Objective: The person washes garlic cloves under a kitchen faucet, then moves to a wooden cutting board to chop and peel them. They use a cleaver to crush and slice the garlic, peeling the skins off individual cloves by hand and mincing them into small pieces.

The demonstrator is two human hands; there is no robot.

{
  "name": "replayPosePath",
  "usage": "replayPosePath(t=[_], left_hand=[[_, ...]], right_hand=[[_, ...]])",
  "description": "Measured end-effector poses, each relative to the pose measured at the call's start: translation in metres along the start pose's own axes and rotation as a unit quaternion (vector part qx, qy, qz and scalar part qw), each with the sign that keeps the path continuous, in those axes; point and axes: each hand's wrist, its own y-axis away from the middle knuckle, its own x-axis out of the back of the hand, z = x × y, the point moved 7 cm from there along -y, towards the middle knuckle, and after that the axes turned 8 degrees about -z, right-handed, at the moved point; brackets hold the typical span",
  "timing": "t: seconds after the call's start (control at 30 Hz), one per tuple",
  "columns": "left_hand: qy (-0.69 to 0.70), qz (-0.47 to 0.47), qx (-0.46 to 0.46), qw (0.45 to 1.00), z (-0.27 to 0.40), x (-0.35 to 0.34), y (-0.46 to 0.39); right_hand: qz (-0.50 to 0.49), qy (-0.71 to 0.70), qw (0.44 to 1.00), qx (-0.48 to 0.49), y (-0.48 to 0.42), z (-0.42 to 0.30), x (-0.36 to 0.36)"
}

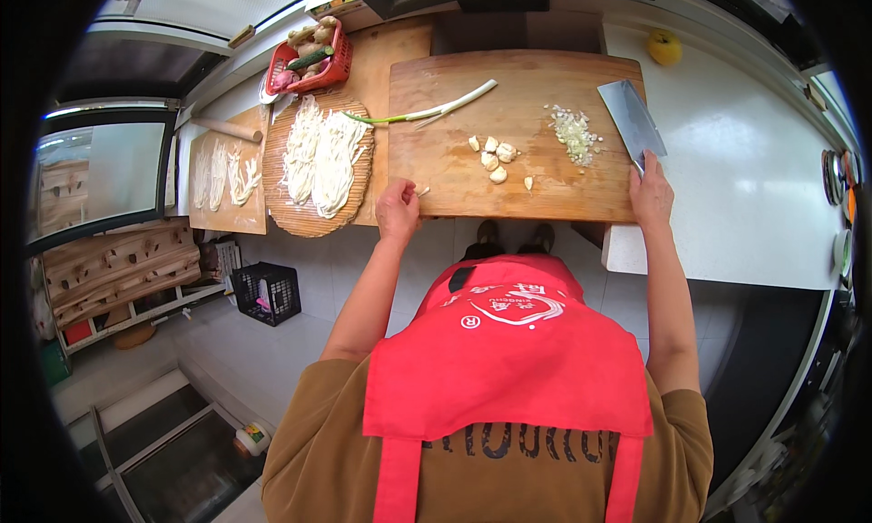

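My right hand (652, 189) is closed around the handle of a cleaver (632, 120), whose broad blade lies at the right edge of the wooden cutting board (449, 141). Left of the blade is a small heap of chopped white pieces (573, 136), perhaps scallion. My left hand (399, 210) is at the board's near left corner, fingers bent close to a small pale piece (424, 191); whether it grips anything is unclear. Several garlic cloves (505, 152) sit mid-board. Behind them, a scallion (449, 107) stretches past the board's left edge.
Noodles (335, 162) lie on a round ridged mat (364, 182) to the left, with a rolling pin (228, 129) and more noodles on a small board (197, 218) beyond. A red basket (344, 63) holds ginger and a cucumber. A yellow fruit (664, 47) rests on the white counter (742, 162).
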Motion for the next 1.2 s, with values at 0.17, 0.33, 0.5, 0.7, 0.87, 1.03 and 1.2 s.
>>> replayPosePath(t=[0.17,0.33,0.5,0.7,0.87,1.03,1.2], left_hand=[[-0.087,0.062,-0.111,0.988,0.031,0.013,0.006],[-0.018,0.05,-0.131,0.99,0.082,0.005,0.0],[0.13,-0.113,-0.101,0.98,0.116,-0.066,0.009],[0.238,-0.2,-0.009,0.95,0.138,-0.122,0.01],[0.433,-0.303,0.187,0.828,0.15,-0.135,0.013],[0.555,-0.317,0.228,0.735,0.15,-0.138,0.014],[0.571,-0.295,0.232,0.73,0.149,-0.147,0.015]], right_hand=[[0.091,0.106,0.987,0.081,0.001,-0.032,0.016],[-0.023,-0.157,0.976,0.147,0.005,-0.086,-0.024],[-0.119,-0.249,0.936,0.218,0.02,-0.18,-0.047],[-0.184,-0.295,0.923,0.163,0.024,-0.182,-0.071],[-0.247,-0.566,0.786,-0.029,0.032,-0.164,-0.097],[-0.23,-0.591,0.773,-0.028,0.039,-0.168,-0.078],[-0.223,-0.63,0.744,-0.024,0.048,-0.172,-0.068]])
